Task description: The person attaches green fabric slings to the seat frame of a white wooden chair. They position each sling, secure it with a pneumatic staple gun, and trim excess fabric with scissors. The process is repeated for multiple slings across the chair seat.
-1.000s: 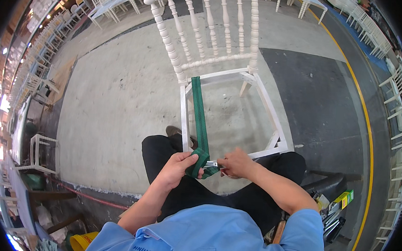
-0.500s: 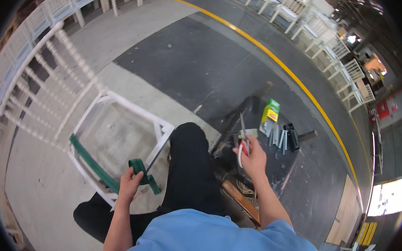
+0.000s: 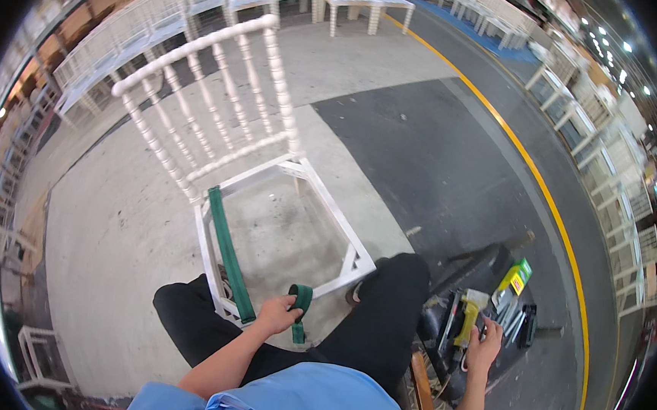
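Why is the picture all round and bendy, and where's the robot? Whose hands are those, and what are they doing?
There's no robot here! These are a person's bare hands. The camera is worn on the person's head, looking down, and its fisheye lens makes straight edges bend.

In front is a white chair with an open seat frame. A long green strip runs from the back of the seat to the front, near the left side.

The left hand holds a curled green piece. The right hand is beside a yellow tool, over a dark surface that also has metal rods and a green-and-yellow box. I can't tell whether that hand grips anything.
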### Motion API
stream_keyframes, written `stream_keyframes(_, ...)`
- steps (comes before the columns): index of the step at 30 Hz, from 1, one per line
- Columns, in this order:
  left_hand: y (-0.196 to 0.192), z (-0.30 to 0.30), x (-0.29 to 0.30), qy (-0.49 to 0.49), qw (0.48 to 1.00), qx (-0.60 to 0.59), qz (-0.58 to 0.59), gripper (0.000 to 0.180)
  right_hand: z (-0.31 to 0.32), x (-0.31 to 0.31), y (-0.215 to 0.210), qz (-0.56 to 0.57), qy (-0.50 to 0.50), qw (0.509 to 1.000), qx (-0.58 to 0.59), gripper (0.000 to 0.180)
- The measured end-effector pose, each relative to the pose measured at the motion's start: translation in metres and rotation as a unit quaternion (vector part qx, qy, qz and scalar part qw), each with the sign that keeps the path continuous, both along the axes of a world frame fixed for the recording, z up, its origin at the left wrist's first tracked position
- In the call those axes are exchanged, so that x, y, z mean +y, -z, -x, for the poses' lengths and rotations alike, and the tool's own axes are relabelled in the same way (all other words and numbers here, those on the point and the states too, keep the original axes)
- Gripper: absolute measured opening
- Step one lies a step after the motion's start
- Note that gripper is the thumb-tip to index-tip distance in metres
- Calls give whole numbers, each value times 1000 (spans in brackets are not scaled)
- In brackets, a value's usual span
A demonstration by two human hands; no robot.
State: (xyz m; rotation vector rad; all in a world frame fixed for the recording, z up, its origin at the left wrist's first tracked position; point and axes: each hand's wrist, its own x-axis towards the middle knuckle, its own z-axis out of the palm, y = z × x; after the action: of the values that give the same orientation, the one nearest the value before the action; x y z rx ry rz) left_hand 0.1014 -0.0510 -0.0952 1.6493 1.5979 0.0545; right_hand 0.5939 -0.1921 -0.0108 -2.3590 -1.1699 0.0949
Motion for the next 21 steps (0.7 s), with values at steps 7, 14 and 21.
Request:
stream_keyframes(7,-31,3,1,-126,982,-139,16,35,138,126,-9,-96,-270,926,244,16)
stream_keyframes(14,-121,-5,44,-295,787,-539,-56,23,284,181,4,148,-475,665,558,38)
stream_keyframes(21,-142,18,72,-359,703,-613,-34,13,262,189,5,275,-477,672,495,30)
